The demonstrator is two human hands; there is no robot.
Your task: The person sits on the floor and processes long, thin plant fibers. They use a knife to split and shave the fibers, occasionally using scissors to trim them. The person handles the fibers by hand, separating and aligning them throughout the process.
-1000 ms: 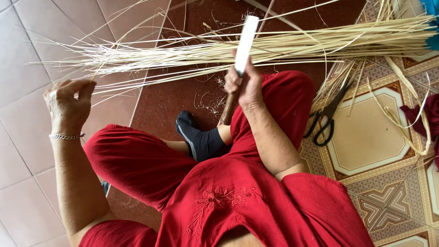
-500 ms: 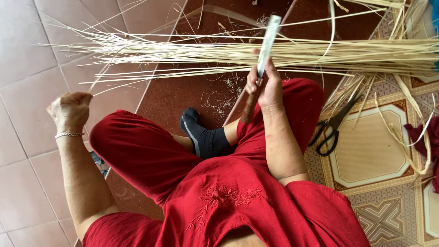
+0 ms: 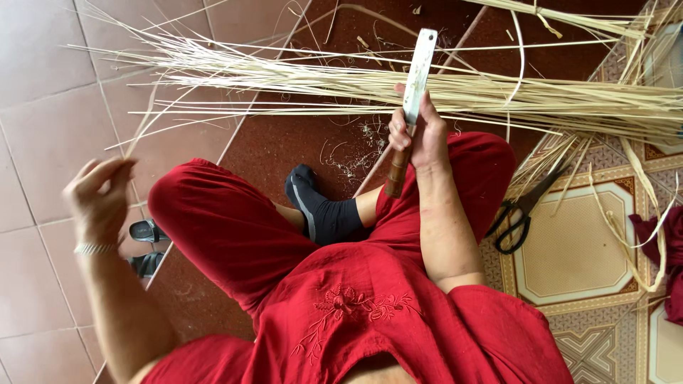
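The right hand [image 3: 420, 135] sits centre frame, fingers curled tight round a knife [image 3: 411, 99]; the brown wooden handle runs down and left out of the fist towards the knee, the pale flat blade stands up out of it, tip pointing to the top of the frame; the thumb lies along the side of the blade's base. The blade crosses in front of a long bundle of straw-coloured strips [image 3: 370, 85] that lies flat across the upper part of the frame, from the upper left to the right edge; whether the blade touches the strips, I cannot tell.

Over at the left edge, the left hand [image 3: 99, 199] is raised, fingertips drawn together in a pinch; a thin strip [image 3: 146, 121] rises from those fingertips up towards the bundle, though the hand is blurred; a silver bracelet [image 3: 94, 248] rings the wrist.

The person sits cross-legged in red trousers [image 3: 228, 227] and a red embroidered top [image 3: 370, 320]; a foot in a dark sock [image 3: 324, 210] tucks in between the knees, just left of the knife handle. Black scissors [image 3: 523, 213] lie on the patterned floor tiles [image 3: 576, 249] at the right, just beside the right knee, under loose strips that fan down from the bundle; a dark sandal [image 3: 148, 231] peeks out at the left, behind the left knee; fine shavings [image 3: 356, 153] scatter on the dark red floor above the foot; a dark red cloth [image 3: 669, 249] sits at the right edge.
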